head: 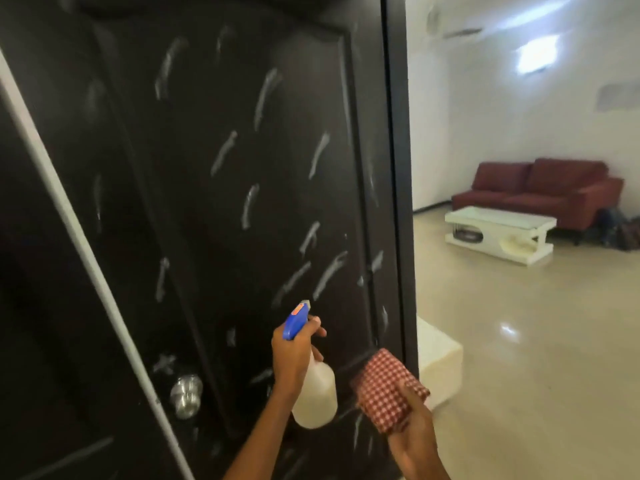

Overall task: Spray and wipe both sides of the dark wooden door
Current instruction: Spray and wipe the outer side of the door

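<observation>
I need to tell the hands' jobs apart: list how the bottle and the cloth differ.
The bottle is pale, translucent and rigid with a blue trigger head; the cloth is soft, folded, red-and-white checked. The left hand grips the bottle at the neck, nozzle aimed at the door; the right hand holds the cloth near the door's edge. Both are held low against the same foam-streaked face.

Past the doorway you look into a room with white walls (491, 109) and a glossy pale floor (540, 341). A dark red sofa (540, 192) stands against the far wall, a white coffee table (498, 233) just before it. A wall light (536, 57) glows above.
</observation>
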Action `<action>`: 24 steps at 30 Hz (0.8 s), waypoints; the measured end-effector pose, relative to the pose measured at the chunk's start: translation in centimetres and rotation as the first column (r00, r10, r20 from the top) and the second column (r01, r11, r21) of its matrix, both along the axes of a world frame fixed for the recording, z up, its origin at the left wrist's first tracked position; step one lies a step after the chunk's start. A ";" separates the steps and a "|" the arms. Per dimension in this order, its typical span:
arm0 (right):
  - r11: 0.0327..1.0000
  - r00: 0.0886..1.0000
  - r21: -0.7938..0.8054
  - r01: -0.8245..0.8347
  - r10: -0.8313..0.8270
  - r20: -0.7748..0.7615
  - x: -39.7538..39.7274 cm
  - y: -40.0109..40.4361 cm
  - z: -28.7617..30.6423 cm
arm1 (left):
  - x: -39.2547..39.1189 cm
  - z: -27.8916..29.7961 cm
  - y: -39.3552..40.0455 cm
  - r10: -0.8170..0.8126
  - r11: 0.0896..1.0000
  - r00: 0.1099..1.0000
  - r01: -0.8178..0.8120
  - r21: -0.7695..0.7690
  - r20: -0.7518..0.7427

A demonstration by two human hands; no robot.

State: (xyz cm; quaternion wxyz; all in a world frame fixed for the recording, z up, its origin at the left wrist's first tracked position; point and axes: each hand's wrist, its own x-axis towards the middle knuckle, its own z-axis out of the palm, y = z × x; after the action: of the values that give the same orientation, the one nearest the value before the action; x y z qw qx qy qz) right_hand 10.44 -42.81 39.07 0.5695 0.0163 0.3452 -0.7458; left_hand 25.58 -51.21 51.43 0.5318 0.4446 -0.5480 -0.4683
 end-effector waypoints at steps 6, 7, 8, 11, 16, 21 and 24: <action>0.991 0.976 -0.135 -0.006 -0.024 -0.216 -1.3 -12.5 11.9 | -0.2 10.8 -7.4 -0.029 0.991 0.999 0.026 -0.131 -0.025; 0.982 0.960 -0.186 0.031 -0.081 -0.269 -1.6 -14.0 13.5 | -0.4 12.5 -8.2 -0.033 0.988 0.999 0.028 -0.154 -0.028; 0.970 0.936 -0.231 0.075 -0.148 -0.320 -1.9 -15.3 15.2 | -0.6 14.2 -9.0 -0.033 0.983 0.999 0.029 -0.179 -0.019; 0.917 0.829 -0.359 0.172 -0.332 -0.450 -3.1 -18.5 19.6 | -1.8 19.3 -11.0 -0.024 0.967 1.000 0.019 -0.253 -0.015; 0.832 0.763 -0.528 0.170 -0.451 -0.464 -6.3 -24.3 27.3 | -4.9 26.0 -14.2 -0.014 0.931 0.999 0.025 -0.363 0.033; 0.766 0.643 -0.633 0.113 -0.542 -0.542 -13.1 -31.9 34.8 | -10.5 32.4 -18.6 0.024 0.893 0.998 0.001 -0.451 0.049; 0.717 0.527 -0.691 0.086 -0.622 -0.580 -18.2 -35.8 40.3 | -14.5 36.3 -21.7 0.050 0.859 0.997 -0.015 -0.511 0.054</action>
State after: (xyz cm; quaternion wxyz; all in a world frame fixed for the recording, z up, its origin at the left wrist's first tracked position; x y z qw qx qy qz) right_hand -7.81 -78.62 79.40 0.1592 -0.4122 0.2975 -0.8463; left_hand 11.08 -72.92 87.71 0.6202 0.3121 -0.6618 -0.2826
